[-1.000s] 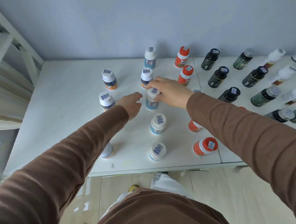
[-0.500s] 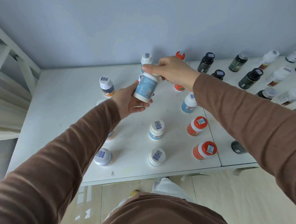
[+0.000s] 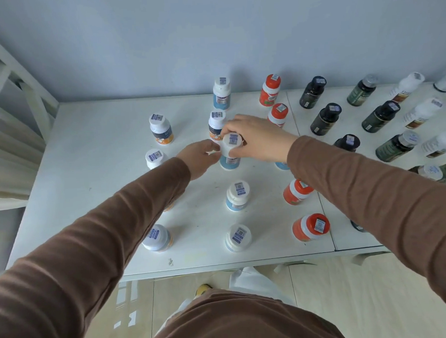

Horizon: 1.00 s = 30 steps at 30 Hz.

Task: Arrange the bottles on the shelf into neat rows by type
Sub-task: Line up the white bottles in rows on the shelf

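A white-capped bottle with a blue label (image 3: 230,155) stands upright on the white shelf (image 3: 92,155) in the middle column. My right hand (image 3: 256,138) grips its cap from above. My left hand (image 3: 199,157) touches its left side with curled fingers. More blue-label bottles stand in the same column: one at the back (image 3: 222,94) and two in front (image 3: 237,195), (image 3: 238,237). Behind the held bottle stands a white-capped bottle with an orange label (image 3: 216,124). Orange bottles (image 3: 269,90) form a column to the right.
White-capped orange-label bottles (image 3: 161,128) stand at the left. Dark and green bottles (image 3: 326,118) and white ones (image 3: 421,112) fill the right side. The shelf's front edge (image 3: 222,265) is near my body. A white frame (image 3: 18,84) rises at the left.
The blue-label bottle was lifted and tilted between both hands half a second ago. It now stands upright on the shelf again, with my right hand on its cap.
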Available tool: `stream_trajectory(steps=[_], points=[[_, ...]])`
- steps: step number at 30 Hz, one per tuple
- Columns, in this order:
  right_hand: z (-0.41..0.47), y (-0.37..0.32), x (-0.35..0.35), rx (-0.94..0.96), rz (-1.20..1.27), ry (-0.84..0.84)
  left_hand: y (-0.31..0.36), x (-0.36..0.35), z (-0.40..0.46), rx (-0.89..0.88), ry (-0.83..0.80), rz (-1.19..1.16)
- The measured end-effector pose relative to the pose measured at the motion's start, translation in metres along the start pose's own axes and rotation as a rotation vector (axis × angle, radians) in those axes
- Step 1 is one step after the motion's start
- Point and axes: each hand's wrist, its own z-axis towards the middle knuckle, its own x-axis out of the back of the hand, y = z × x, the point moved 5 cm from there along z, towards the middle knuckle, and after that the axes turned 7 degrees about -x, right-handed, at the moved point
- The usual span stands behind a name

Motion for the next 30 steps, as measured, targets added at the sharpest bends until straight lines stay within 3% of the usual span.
stream_trajectory(steps=[3, 9, 12, 15, 21, 24, 27, 30], points=[[0.002, 0.004, -0.016, 0.003, -0.057, -0.012, -0.002, 0.001, 0.001, -0.04, 0.035, 0.223], [0.006, 0.009, -0.013, 0.019, -0.058, -0.051, -0.004, 0.016, 0.006, -0.078, 0.119, 0.369], [0.021, 0.015, 0.012, -0.017, 0.066, 0.063, 0.0, 0.031, 0.019, -0.076, 0.195, 0.394], [0.051, 0.022, 0.022, -0.009, 0.015, 0.175, 0.0, 0.039, 0.038, 0.016, 0.202, 0.419], [0.096, 0.022, -0.009, 0.032, -0.075, 0.005, -0.011, 0.023, 0.063, 0.159, 0.111, 0.431], [0.102, 0.034, 0.004, -0.011, 0.073, 0.004, -0.015, 0.025, 0.072, 0.143, 0.172, 0.199], [0.101, 0.043, 0.031, -0.046, 0.331, -0.004, -0.004, 0.029, 0.074, 0.129, 0.221, -0.303], [0.102, 0.049, 0.055, -0.158, 0.537, 0.006, 0.019, 0.026, 0.072, 0.212, 0.079, -0.722]])
